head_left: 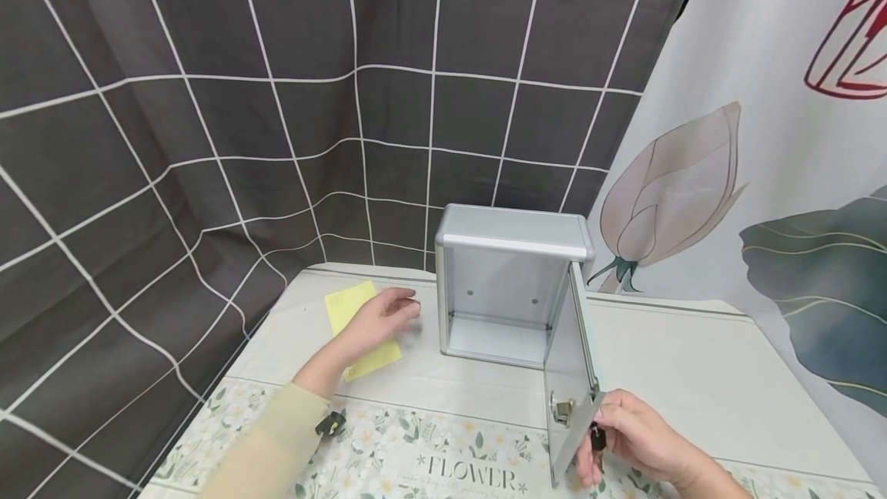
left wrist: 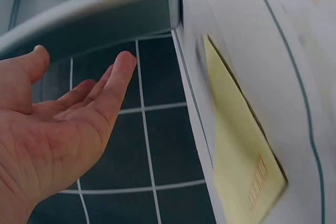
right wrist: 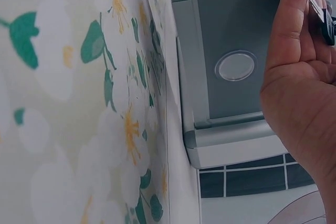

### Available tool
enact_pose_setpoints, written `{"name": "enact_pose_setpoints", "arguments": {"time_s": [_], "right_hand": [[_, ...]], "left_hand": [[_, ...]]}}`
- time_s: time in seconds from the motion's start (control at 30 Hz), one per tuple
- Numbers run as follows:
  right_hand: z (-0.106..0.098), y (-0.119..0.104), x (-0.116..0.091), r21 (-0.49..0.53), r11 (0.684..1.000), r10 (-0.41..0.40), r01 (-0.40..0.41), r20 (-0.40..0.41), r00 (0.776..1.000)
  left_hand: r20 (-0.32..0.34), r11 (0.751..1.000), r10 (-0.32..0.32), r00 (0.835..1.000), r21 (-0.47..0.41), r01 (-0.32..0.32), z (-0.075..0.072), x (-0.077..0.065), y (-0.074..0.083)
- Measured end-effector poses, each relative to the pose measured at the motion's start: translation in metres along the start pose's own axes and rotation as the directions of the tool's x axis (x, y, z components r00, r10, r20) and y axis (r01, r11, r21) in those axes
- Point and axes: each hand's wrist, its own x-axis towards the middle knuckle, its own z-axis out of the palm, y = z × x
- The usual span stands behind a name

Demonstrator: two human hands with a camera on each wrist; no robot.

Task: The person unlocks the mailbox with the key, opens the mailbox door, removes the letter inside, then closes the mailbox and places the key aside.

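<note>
A silver metal box (head_left: 513, 229) stands upright at the back of the table, its hinged door (head_left: 571, 360) swung out toward me. Inside, the box shows a bare back wall with two small holes. At the door's free edge, my right hand (head_left: 640, 437) pinches a key at the outer side, and a black-headed key (head_left: 597, 437) hangs by the fingers. That hand covers most of the pinched key. My left hand (head_left: 381, 318) hovers over a yellow envelope (head_left: 349, 303), fingers relaxed and palm turned toward the box. The envelope (left wrist: 239, 145) lies flat left of the box.
A lock latch (head_left: 563, 410) sticks out from the door's inner face. Flower-printed cloth (head_left: 388, 437) covers the table's front part. Behind hang a dark checked curtain (head_left: 395, 114) and a white curtain (head_left: 769, 37) with plant prints. A small black object (head_left: 330, 423) sits beside the left cuff.
</note>
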Motion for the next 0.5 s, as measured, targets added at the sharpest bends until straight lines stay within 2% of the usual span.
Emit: {"name": "enact_pose_setpoints", "arguments": {"time_s": [0.17, 0.37, 0.5], "right_hand": [[0.000, 0.000, 0.000, -0.001, 1.000, 0.008, -0.008, -0.010, 1.000], [0.000, 0.000, 0.001, -0.007, 1.000, 0.006, -0.007, -0.011, 1.000], [0.000, 0.000, 0.001, -0.003, 1.000, 0.004, -0.004, -0.012, 1.000]], "left_hand": [[0.018, 0.998, 0.056, 0.998, 0.022, -0.057, 0.013, 0.002, 0.007], [0.072, 0.993, 0.118, 0.990, -0.015, -0.117, 0.025, 0.006, 0.013], [0.080, 0.993, 0.121, 0.989, -0.004, -0.121, 0.032, 0.007, 0.013]]}}
